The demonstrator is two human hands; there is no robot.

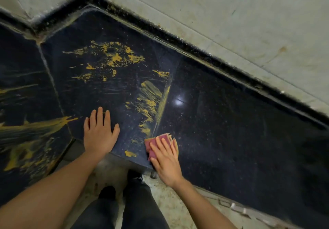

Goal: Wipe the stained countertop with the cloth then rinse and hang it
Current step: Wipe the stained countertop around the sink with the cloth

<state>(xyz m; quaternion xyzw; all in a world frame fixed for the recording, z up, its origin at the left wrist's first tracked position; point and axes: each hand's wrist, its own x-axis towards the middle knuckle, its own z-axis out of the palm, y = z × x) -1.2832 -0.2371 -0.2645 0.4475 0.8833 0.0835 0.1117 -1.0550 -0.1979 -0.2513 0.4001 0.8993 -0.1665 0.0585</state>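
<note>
A dark polished stone countertop (222,115) fills the view, bearing yellow stains (114,56) toward the back corner, smeared yellow streaks (151,100) in the middle and more yellow (32,127) on the left slab. A folded maroon cloth (156,142) with a yellow-stained edge lies near the front edge. My right hand (166,159) presses flat on the cloth with straight fingers. My left hand (99,132) rests flat on the counter, fingers spread, to the left of the cloth and apart from it.
Pale tiled walls (231,10) meet the counter behind a grimy black backsplash strip (160,31). A seam (53,84) joins the two slabs on the left. Below the front edge are my dark trousers (135,207) and a speckled floor (170,202).
</note>
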